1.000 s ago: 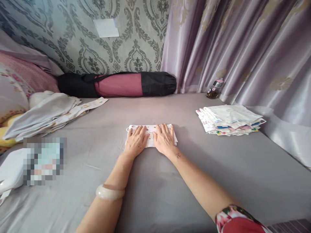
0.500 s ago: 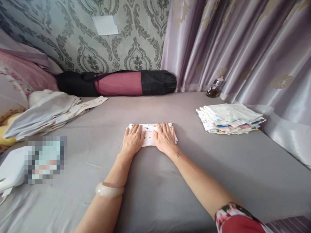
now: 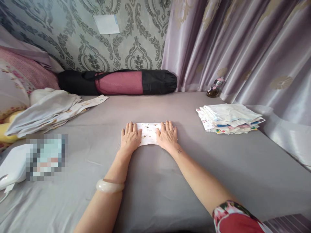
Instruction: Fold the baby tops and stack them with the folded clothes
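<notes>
A folded white cloth [image 3: 149,134] with small brown prints lies flat on the grey bed sheet [image 3: 150,181] in front of me. My left hand [image 3: 130,137] rests palm down over its left end, fingers extended. Over the right end lies my right hand [image 3: 167,136], also flat with fingers pointing away from me. Between the two thumbs the printed middle of the cloth shows; its side edges are mostly hidden under my hands. Nothing is gripped by either hand.
A stack of folded cloths [image 3: 229,118] stands at right, with a small bottle [image 3: 215,87] behind it. Rumpled clothes [image 3: 48,110] lie at left, near a white device [image 3: 16,165] with a cable and a blurred-out object. A black and pink rolled bag [image 3: 119,83] lies along the wall.
My hands have spread slightly apart towards the cloth's two ends, so more of its middle shows. The view has shifted very slightly.
</notes>
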Action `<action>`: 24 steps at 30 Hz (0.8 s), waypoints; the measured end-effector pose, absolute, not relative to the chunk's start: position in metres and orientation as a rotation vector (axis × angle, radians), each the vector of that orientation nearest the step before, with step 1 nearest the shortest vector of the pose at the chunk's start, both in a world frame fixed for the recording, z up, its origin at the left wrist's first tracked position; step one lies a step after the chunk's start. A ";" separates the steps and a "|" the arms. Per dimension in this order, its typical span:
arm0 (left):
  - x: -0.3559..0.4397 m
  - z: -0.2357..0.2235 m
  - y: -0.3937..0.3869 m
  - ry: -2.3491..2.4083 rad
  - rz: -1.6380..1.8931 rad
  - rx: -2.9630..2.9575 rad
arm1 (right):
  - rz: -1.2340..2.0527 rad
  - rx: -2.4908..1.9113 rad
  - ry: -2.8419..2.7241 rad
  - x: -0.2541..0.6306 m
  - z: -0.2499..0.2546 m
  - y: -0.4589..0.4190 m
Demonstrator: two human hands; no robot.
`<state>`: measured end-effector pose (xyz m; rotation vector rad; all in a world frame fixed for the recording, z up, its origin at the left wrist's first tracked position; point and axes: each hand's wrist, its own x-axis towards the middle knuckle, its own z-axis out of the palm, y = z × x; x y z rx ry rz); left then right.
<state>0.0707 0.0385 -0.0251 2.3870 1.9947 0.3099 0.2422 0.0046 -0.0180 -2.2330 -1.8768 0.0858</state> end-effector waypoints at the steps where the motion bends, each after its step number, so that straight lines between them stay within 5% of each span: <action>1: 0.071 -0.025 0.039 1.994 0.307 2.380 | 0.098 -2.234 -1.875 0.242 -0.017 0.004; 24: 0.022 0.006 0.068 1.756 0.666 1.315 | 0.661 -2.339 -1.575 0.321 0.016 0.008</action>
